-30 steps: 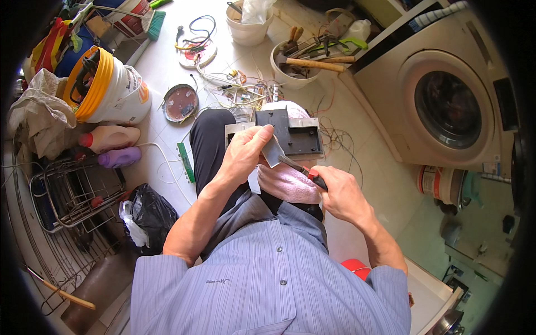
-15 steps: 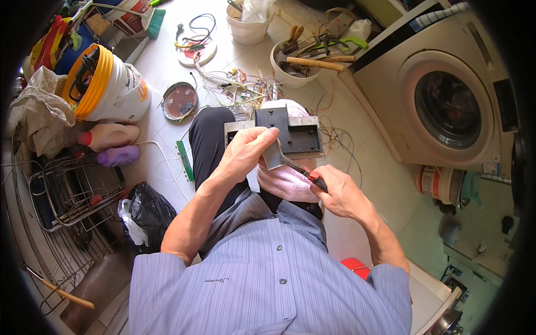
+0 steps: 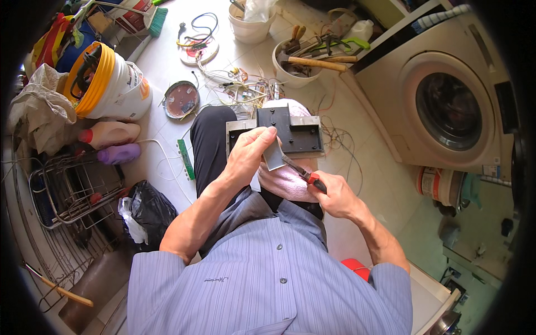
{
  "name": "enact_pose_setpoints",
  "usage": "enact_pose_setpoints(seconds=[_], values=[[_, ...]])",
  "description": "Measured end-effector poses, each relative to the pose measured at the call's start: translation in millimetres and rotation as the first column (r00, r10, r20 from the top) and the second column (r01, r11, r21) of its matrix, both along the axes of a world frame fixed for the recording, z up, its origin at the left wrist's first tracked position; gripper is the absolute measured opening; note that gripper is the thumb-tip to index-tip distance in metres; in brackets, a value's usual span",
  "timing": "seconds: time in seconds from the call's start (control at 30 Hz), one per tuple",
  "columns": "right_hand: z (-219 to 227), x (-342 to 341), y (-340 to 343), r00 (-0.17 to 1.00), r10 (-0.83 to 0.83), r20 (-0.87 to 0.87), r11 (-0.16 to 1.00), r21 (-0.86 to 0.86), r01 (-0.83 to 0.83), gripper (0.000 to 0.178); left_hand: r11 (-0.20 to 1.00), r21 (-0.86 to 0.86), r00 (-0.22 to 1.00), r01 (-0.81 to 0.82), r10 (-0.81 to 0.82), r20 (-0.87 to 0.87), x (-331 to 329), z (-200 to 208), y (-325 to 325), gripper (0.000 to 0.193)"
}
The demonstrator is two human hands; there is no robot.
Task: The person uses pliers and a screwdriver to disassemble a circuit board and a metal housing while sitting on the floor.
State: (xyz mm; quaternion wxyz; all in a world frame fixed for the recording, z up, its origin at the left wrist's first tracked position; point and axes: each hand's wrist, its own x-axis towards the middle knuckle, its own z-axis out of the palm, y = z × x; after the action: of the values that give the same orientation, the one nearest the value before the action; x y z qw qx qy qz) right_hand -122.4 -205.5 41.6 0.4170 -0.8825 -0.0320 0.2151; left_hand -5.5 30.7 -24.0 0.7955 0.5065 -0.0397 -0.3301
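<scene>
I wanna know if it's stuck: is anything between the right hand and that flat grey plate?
Nothing visible blocks it. Only the dark metal tool with red-and-black handles, held in the right hand, spans the gap, its tip by the right edge of the flat grey plate. The left hand covers the plate's upper left.

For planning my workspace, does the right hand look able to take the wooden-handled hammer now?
Probably not directly: the right hand grips a red-and-black tool, and the hammer lies well ahead, though its handle sticks out uncovered.
</scene>
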Motion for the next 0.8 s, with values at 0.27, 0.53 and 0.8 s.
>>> enact_pose_setpoints(seconds=[0.27,0.53,0.8], values=[[-2,2,-3,0.997,-0.066,0.029,0.998,0.004,0.066,0.022,0.985,-0.164,0.966,-0.059,0.015,-0.259,4,19,-1,0.034],[16,8,-6,0.991,-0.133,0.008,0.991,0.000,0.133,0.021,0.992,-0.106,0.968,-0.070,0.042,-0.246,8,24,7,0.033],[21,12,1,0.986,-0.159,-0.057,0.982,0.095,0.164,0.025,0.945,-0.325,0.919,-0.049,-0.084,-0.384,10,25,10,0.036]])
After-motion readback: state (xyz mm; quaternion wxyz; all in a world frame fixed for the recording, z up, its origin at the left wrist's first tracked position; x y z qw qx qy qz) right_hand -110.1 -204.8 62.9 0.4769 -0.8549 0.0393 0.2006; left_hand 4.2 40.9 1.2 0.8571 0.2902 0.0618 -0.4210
